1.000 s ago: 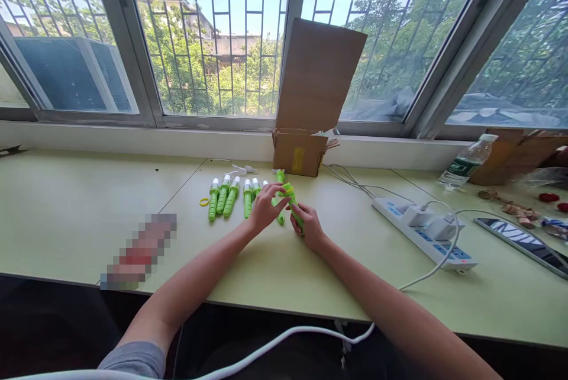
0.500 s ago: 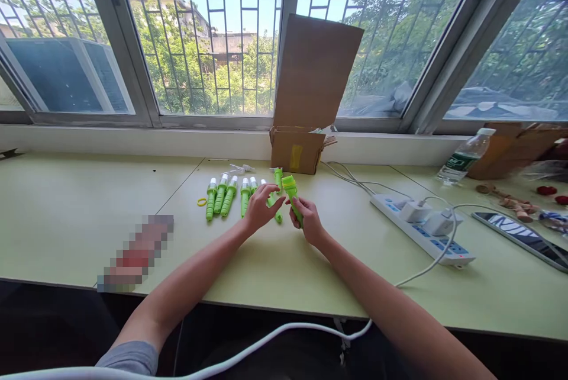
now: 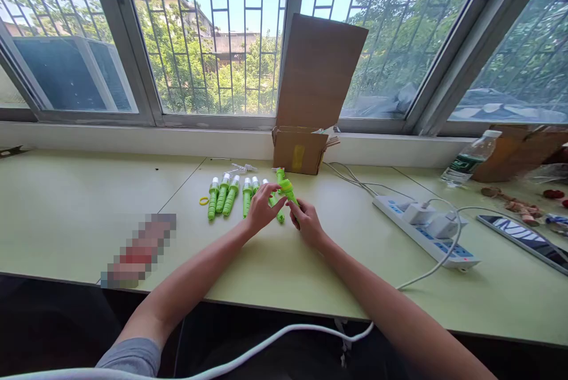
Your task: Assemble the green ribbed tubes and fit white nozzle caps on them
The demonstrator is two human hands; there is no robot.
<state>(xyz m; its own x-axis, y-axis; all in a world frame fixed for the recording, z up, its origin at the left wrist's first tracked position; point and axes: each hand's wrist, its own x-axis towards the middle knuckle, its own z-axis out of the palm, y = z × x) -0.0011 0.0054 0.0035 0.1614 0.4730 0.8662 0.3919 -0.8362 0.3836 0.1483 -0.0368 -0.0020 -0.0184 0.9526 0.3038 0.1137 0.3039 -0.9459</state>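
Observation:
My right hand (image 3: pixel 305 223) is closed around the lower end of a green plastic tube (image 3: pixel 287 190), which it holds tilted above the pale green table (image 3: pixel 80 220). My left hand (image 3: pixel 262 207) reaches in from the left, its fingers curled and touching the tube's upper part. Just left of it, several finished green tubes with white caps (image 3: pixel 228 195) lie side by side. A small yellow ring (image 3: pixel 203 200) lies at the left of that row. One more green piece (image 3: pixel 280 217) lies on the table under my hands.
An open cardboard box (image 3: pixel 298 149) stands against the window sill behind my hands. A white power strip (image 3: pixel 426 231) with chargers and cables lies to the right, then a phone (image 3: pixel 523 241), a water bottle (image 3: pixel 469 161) and small items. A blurred patch (image 3: pixel 139 250) is at the left.
My left hand's fingers have closed back onto the tube's upper part after opening away from it. The tube has tipped slightly lower in my right hand.

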